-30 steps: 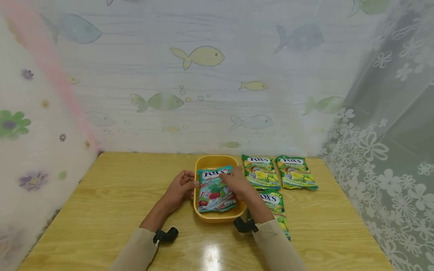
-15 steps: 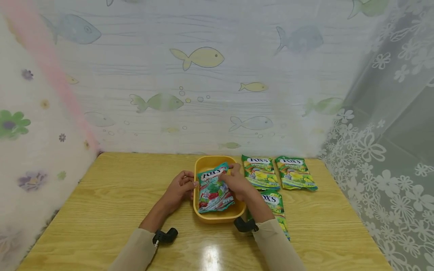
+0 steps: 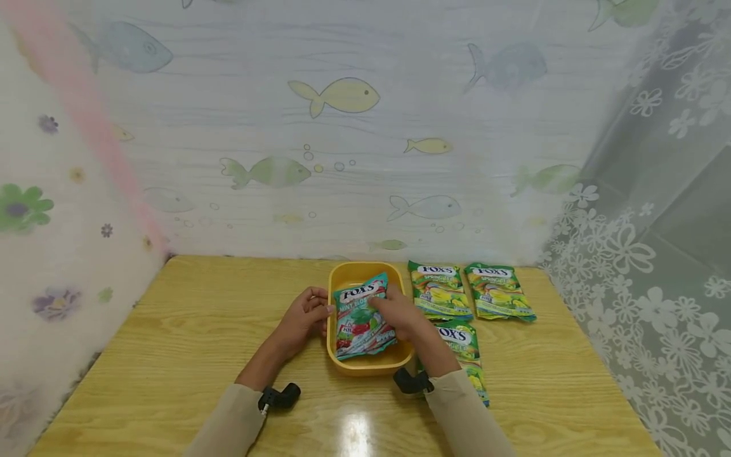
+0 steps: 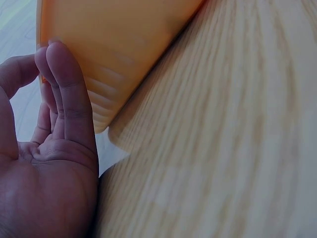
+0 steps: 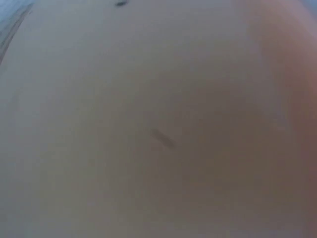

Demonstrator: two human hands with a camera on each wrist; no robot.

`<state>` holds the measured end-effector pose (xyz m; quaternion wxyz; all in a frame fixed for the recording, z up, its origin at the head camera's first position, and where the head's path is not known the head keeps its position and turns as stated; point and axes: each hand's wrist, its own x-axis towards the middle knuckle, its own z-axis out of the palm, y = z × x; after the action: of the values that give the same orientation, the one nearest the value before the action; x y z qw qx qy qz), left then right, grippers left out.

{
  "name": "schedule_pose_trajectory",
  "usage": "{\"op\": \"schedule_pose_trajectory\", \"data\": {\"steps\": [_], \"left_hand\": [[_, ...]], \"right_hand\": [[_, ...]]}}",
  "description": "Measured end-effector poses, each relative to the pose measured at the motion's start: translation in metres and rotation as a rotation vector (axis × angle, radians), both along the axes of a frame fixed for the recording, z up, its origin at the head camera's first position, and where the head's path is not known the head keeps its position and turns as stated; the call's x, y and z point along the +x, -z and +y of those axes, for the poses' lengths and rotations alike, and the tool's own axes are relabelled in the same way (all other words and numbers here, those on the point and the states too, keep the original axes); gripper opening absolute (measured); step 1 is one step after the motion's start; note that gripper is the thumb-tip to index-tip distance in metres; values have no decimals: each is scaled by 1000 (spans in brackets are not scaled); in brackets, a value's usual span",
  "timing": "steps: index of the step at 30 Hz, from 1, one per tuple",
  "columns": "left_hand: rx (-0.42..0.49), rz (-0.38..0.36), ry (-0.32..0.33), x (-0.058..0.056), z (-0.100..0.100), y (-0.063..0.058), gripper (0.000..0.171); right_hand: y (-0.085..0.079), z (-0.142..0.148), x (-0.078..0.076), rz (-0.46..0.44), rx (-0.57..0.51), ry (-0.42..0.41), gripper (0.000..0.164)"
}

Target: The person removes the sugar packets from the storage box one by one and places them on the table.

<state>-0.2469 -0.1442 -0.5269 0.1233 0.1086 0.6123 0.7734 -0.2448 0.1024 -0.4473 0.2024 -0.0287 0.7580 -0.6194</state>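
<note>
In the head view a yellow plastic tub stands on the table with a teal candy bag tilted inside it, marked FOX'S. My right hand grips the bag's upper right side, thumb on its front; its other fingers are mostly hidden. My left hand holds the tub's left rim. In the left wrist view, the left hand's thumb and fingers meet at the edge of the tub. The right wrist view is filled by a blurred, close, pale surface.
Two green candy bags lie side by side right of the tub, a nearer one and a farther one. A third green bag lies below them, partly under the right forearm. A fish-printed curtain hangs behind the table.
In the right hand, the teal bag's upper right corner has shifted left and turned slightly, leaving the bag more tilted. The left hand and the tub stay in place.
</note>
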Motion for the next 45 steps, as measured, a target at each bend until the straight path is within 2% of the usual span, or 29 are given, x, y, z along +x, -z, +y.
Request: {"op": "schedule_pose_trajectory", "data": {"steps": [6, 13, 21, 31, 38, 45], "left_hand": [[2, 10, 7, -3, 1, 1, 35], [4, -3, 14, 1, -2, 1, 36], [11, 4, 18, 2, -2, -1, 33], [-16, 6, 11, 0, 1, -6, 38], [1, 6, 2, -2, 2, -8, 33], [-27, -2, 1, 1, -1, -6, 36]], "right_hand": [[1, 0, -1, 35, 27, 22, 33], [3, -2, 1, 11, 9, 26, 35], [-2, -3, 1, 40, 24, 59, 37], [-12, 5, -2, 80, -1, 67, 39], [-18, 12, -3, 68, -59, 41, 44], [-18, 15, 3, 38, -52, 76, 45]]}}
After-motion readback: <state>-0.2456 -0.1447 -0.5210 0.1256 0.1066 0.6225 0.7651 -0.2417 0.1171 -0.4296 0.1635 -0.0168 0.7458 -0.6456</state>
